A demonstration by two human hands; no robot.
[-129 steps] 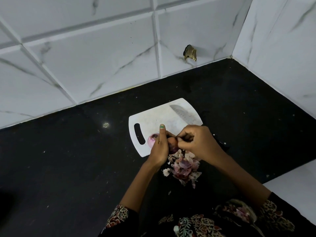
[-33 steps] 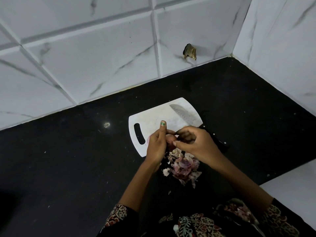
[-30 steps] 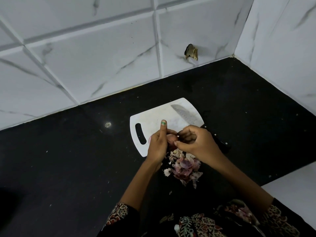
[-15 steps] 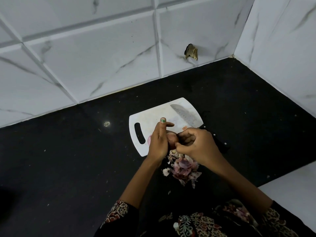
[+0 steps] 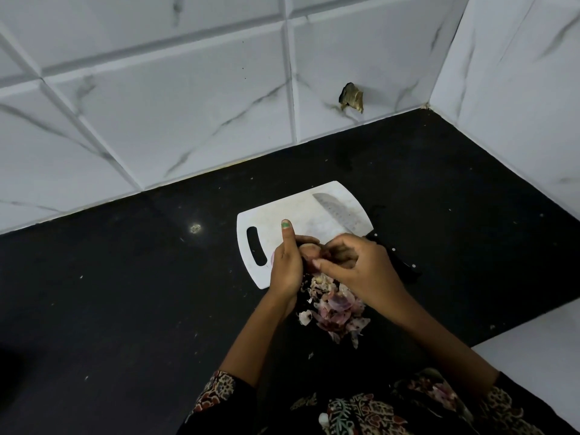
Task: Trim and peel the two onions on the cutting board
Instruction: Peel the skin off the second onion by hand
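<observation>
Fingers [image 5: 326, 265] of the right hand [image 5: 361, 268] are curled and pinch at the skin on the onion [image 5: 309, 251], while the left hand [image 5: 287, 265] wraps round that onion and holds it just above the near edge of the board [image 5: 282, 215], with its thumb sticking straight up. A tiny bit of pink shows at the left of the left hand, low over the board; it could be the second onion, but too little shows to be sure. The knife [image 5: 340, 213] lies flat on the far right of the board, with its black handle hanging off the right side. A pile of peels [image 5: 335, 306] sits on the counter [image 5: 125, 293] just in front of the board, under the hands. The onion could slip out and roll off the board if the left hand lets go a little while the right hand pulls hard (peeled onions are slippery). A sleeve or wrist could also bump the knife handle, since it is right beside the right hand. Compared with a few seconds ago, more of the pink bit beside the left hand showed then, and the left thumb now stands higher. The board, the knife and the pile have not moved.
</observation>
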